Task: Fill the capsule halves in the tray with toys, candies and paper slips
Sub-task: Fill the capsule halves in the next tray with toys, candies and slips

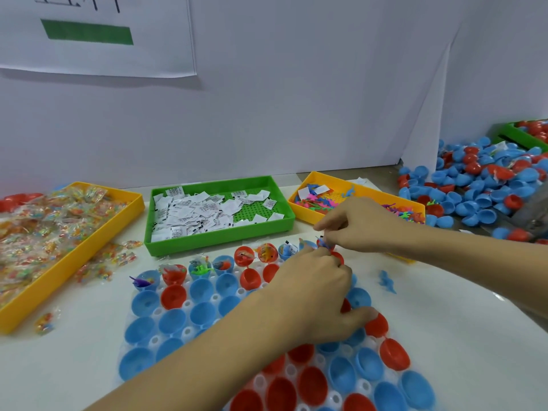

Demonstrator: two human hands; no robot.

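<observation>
Two hands meet over the far right end of the clear capsule tray (154,341), and from my remote seat I see them working at the same spot. My right hand (360,225) comes in from the right with its fingers curled downward, fingertips pinched together on something small just above a red capsule half (324,243) in the back row; what it pinches is too small for me to tell. My left hand (317,295) reaches across the tray from below, knuckles up, fingers bent toward the same capsule half, thumb stretched out to the right over a red half; whether its fingertips grip anything is hidden from me.

The tray sits on the white table (474,336), holding blue and red capsule halves, open side up. Those in the back row already hold toys, candy packets or slips; the nearer rows look empty.

Behind the tray a green bin (219,235) holds white paper slips (189,212). Left of it a yellow bin (74,262) is heaped with wrapped candies (44,226), a few spilled beside it. Right of the green one, a second yellow bin (305,210) holds small coloured toys (314,201). A blue toy figure (387,281) lies loose on the table right of the tray. A pile of loose capsule halves (480,185) spreads at far right.
</observation>
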